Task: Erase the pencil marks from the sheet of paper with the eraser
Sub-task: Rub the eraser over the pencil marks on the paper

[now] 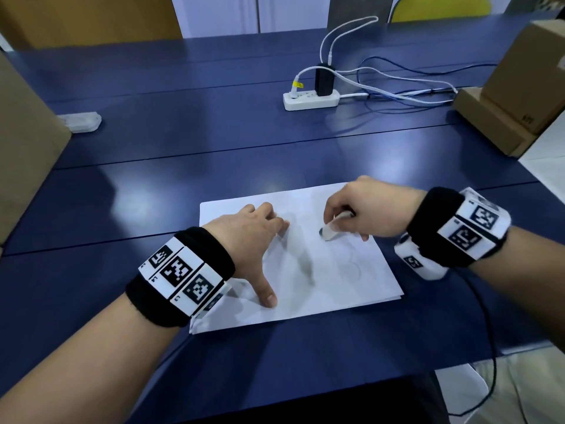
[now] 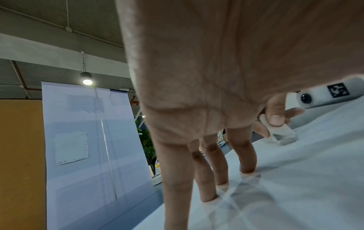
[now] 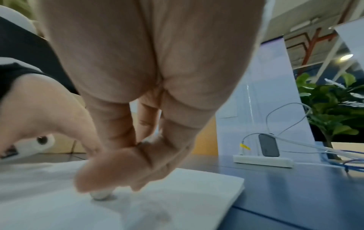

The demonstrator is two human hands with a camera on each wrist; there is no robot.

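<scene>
A white sheet of paper [image 1: 336, 286] lies on the blue table [image 1: 214, 148] in front of me, with faint pencil curves [image 1: 354, 267] near its right half. My left hand [image 1: 253, 237] rests on the sheet's left part with straight spread fingers [image 2: 248, 155], thumb pointing toward me. My right hand [image 1: 360, 212] pinches a white eraser [image 1: 330, 229] whose darkened tip touches the paper. The left wrist view shows the eraser [image 2: 281, 135] held between thumb and fingers. In the right wrist view the eraser [image 3: 101, 195] tip pokes out under blurred fingertips onto the sheet [image 3: 177, 202].
A white power strip [image 1: 310, 99] with a black charger [image 1: 324, 79] and several cables [image 1: 397, 87] lies at the back. Cardboard boxes [image 1: 519, 96] stand at the right edge, and brown cardboard [image 1: 21, 148] at the left. A small clear plastic case [image 1: 81, 121] lies at the far left.
</scene>
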